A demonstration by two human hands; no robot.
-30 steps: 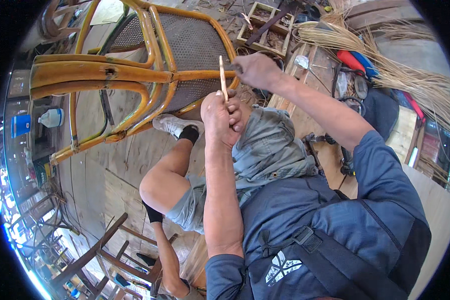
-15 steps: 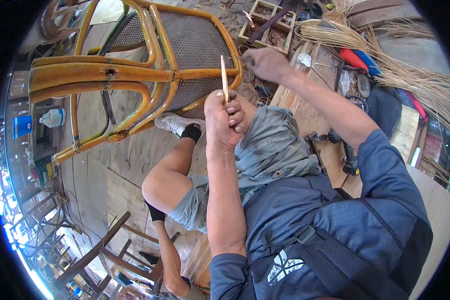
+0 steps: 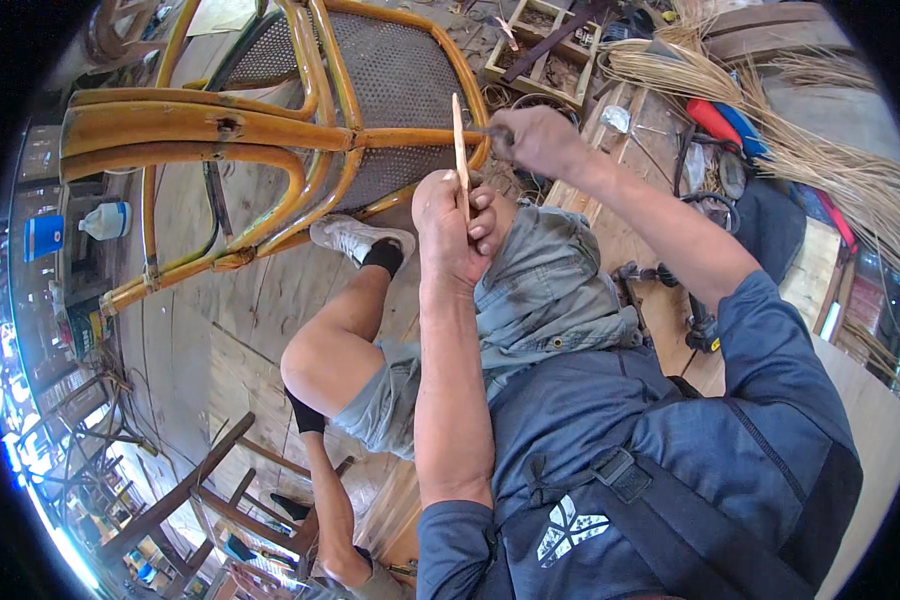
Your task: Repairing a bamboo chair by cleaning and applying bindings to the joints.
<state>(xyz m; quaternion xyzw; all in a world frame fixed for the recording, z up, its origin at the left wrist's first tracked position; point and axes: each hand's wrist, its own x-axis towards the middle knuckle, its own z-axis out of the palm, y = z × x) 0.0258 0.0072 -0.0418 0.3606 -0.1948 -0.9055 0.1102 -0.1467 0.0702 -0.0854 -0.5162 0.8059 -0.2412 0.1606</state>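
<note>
My left hand (image 3: pixel 455 228) is closed round a pale, thin wooden stick (image 3: pixel 459 135). It stands nearly upright, and its upper end narrows to a point. To the right, my right hand (image 3: pixel 542 143) is curled with its fingers toward the stick. Something dark shows at those fingertips, too small and blurred to name. Beyond both hands lies a rattan chair (image 3: pixel 220 120) on its side, with glossy orange-brown poles and a dark woven mesh panel (image 3: pixel 400 80). From this view the stick's tip overlaps the chair's frame; I cannot tell whether they touch.
A wooden box with compartments (image 3: pixel 545 18) stands at the far right, near a bundle of rattan strips (image 3: pixel 670 70). A wooden bench (image 3: pixel 595 150) runs beside my right arm. White jug (image 3: pixel 106 221) and blue container (image 3: pixel 44 238) are at left. Another person's leg (image 3: pixel 332 500) shows lower left.
My left hand and the stick have shifted slightly right, and the stick stands a little higher. My right hand has come slightly lower and nearer the stick.
</note>
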